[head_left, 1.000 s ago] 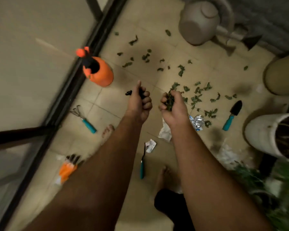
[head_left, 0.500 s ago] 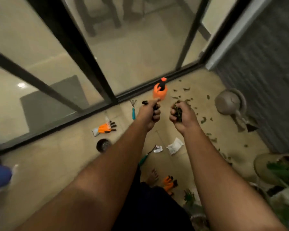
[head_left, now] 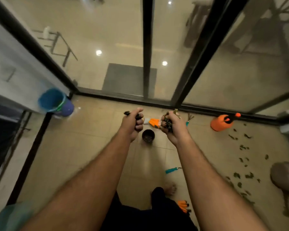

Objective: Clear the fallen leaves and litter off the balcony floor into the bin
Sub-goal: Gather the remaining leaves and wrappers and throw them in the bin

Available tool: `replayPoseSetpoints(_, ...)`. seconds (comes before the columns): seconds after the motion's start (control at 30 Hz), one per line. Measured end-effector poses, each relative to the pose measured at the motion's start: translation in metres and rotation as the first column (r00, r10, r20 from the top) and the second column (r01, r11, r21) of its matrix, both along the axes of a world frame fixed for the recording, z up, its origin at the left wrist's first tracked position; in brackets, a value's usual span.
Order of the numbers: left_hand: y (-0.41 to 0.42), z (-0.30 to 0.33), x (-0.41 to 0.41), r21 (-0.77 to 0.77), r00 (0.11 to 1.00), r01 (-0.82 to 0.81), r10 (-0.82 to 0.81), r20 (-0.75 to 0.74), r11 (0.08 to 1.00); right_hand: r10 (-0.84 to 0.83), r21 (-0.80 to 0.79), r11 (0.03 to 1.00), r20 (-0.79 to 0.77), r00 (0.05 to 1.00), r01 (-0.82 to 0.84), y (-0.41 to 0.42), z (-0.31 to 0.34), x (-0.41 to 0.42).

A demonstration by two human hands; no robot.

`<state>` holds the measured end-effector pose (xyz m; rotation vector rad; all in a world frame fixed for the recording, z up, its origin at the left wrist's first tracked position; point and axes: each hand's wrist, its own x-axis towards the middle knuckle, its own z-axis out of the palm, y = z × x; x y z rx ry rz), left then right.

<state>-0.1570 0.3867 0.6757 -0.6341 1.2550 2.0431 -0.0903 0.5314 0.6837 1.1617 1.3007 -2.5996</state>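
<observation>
The right hand is clamped around a bunch of dark green leaves, fingers curled tight so the clump pokes out between thumb and knuckles; the left hand is closed too, pinching something small and dark that sticks out past the thumb, though what it is cannot be made out. The two hands are held apart at chest height over the balcony floor. Leaves like these are probably feather-light, limp and crumbly, so a loose grip would likely shed bits on the way; a full closed fist, as here, seems the right hold, and opening it low over the bin should keep scraps from drifting. The blue bin stands at about ten o'clock from the hands, tucked in the corner by the glass door frame, with a purple thing touching its side. Between the hands, just below them, a small dark pot sits on the floor, and an orange glove lies at twelve o'clock. The path toward the bin looks free of things to trip on. At three o'clock stands an orange spray bottle, and from there down to five o'clock many leaves on the floor wait to be gathered, near a grey watering can. A teal-handled tool lies at six o'clock beside a bare foot, and a second orange glove lies nearer the person.
</observation>
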Motion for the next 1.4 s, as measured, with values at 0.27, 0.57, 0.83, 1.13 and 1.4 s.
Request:
replayPoseSetpoints(0.27, -0.247, 0.006, -0.063, -0.050, 0.969, -0.245, 0.245, 0.006, 0.968, 0.198, 0.008, 0.980, -0.014, 0.980, -0.198, -0.231, 0.005, -0.110)
replayPoseSetpoints(0.57, -0.417, 0.012, -0.118, -0.111, 0.938, -0.344, 0.345, -0.010, 0.932, 0.401, 0.021, 0.916, -0.008, 0.916, -0.401, -0.395, 0.008, -0.200)
replayPoseSetpoints(0.83, -0.499, -0.017, -0.221, -0.179, 0.931, -0.359, 0.365, 0.001, 0.916, 0.468, -0.015, 0.884, 0.027, 0.883, -0.468, -0.473, -0.041, -0.313)
replayPoseSetpoints(1.13, -0.561, -0.088, -0.376, -0.243, 0.882, -0.425, 0.459, 0.106, 0.872, 0.611, 0.074, 0.766, 0.228, 0.758, -0.639, -0.549, -0.100, -0.468)
replayPoseSetpoints(1.4, -0.609, -0.248, -0.457, -0.350, 0.818, -0.427, 0.521, 0.244, 0.834, 0.609, 0.071, 0.744, 0.337, 0.718, -0.665, -0.594, -0.245, -0.560)
